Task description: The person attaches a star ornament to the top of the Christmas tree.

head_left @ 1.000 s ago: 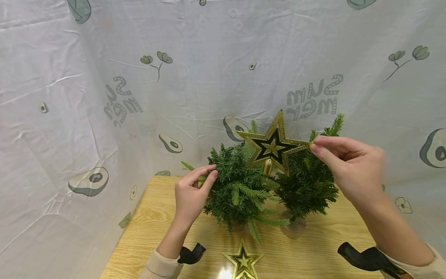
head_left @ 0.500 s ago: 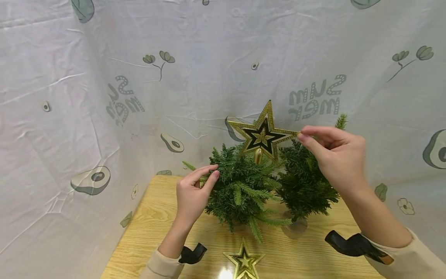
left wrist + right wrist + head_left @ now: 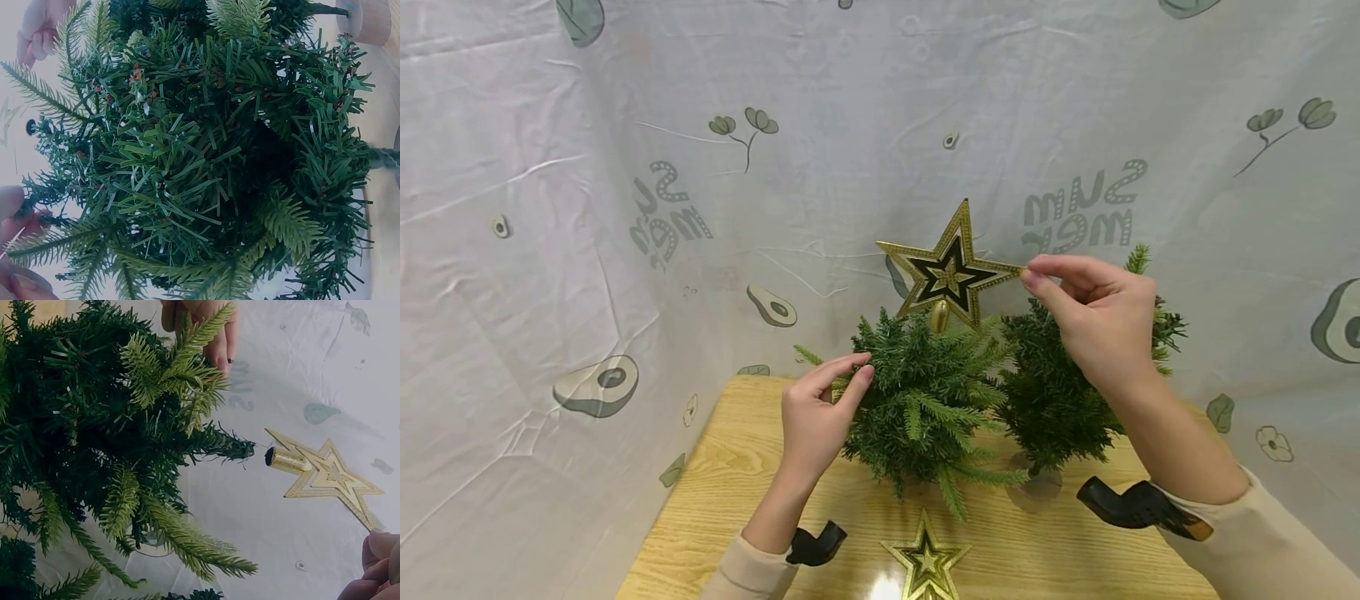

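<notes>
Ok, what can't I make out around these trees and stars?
Head view: lower end of table star, cut off by bottom edge.
Head view: part of right tree, behind right hand.
Head view: base of left tree, hidden by its branches.
Left wrist view: most of left hand, cut off by left edge.

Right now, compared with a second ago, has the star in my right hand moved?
Yes. In the head view, the held star has moved left and up against the lettering on the curtain.
</notes>
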Action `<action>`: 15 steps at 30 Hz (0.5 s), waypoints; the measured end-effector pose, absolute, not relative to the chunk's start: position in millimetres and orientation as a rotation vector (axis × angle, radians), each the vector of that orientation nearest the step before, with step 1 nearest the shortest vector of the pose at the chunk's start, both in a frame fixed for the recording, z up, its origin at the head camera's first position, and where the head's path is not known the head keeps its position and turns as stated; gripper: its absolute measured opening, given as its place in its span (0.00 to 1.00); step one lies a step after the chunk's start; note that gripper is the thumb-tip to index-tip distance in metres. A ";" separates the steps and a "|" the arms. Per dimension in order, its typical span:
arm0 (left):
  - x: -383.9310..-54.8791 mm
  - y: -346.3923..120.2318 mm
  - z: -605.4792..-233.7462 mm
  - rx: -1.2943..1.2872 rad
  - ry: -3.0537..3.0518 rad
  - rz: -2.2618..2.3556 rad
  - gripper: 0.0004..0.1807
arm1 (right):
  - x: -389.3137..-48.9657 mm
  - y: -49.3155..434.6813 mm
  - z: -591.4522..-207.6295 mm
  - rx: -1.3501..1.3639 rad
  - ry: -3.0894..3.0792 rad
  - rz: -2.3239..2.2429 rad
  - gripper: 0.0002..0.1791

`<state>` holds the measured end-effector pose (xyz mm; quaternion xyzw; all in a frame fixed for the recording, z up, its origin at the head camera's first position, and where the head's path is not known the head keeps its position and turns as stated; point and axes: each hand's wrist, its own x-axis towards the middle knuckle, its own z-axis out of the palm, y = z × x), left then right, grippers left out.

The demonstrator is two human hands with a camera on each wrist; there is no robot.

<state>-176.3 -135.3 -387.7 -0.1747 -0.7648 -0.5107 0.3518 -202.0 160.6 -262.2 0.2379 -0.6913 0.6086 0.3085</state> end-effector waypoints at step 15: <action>-175.1 -134.9 -387.0 -0.475 -1.964 -1.326 0.12 | -218.7 149.3 -267.5 0.665 -1.840 1.562 0.07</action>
